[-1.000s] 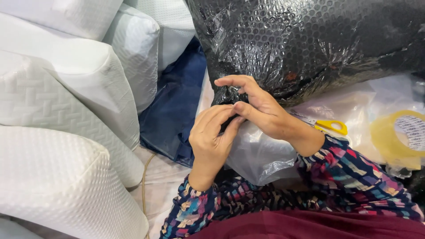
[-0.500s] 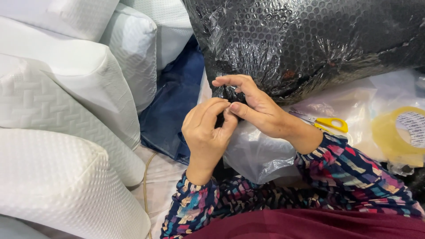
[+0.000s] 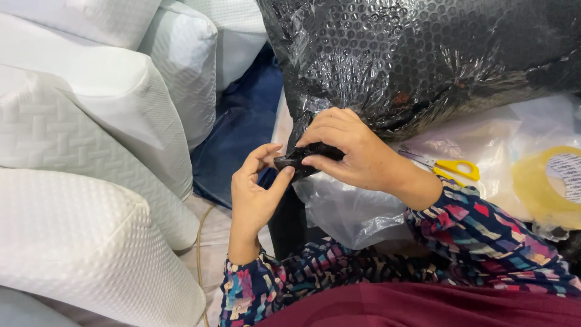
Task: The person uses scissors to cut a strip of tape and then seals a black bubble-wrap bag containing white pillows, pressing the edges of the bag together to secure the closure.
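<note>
Black bubble-wrapped bundle [image 3: 423,60] – top and right cut off by frame; contents hidden from us. Tape roll [image 3: 548,181] cut at right edge; scissors [image 3: 451,166] partly under clear plastic. Our right hand [image 3: 351,151] – fingers curled, pinching bundle's lower corner. Our left hand [image 3: 257,194] half open, thumb and fingertip meeting same corner. 3 white pillows [image 3: 91,151] at left.

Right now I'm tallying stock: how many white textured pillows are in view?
5: lower left, middle left, top left, upper centre, top centre. More may be hidden behind.
</note>
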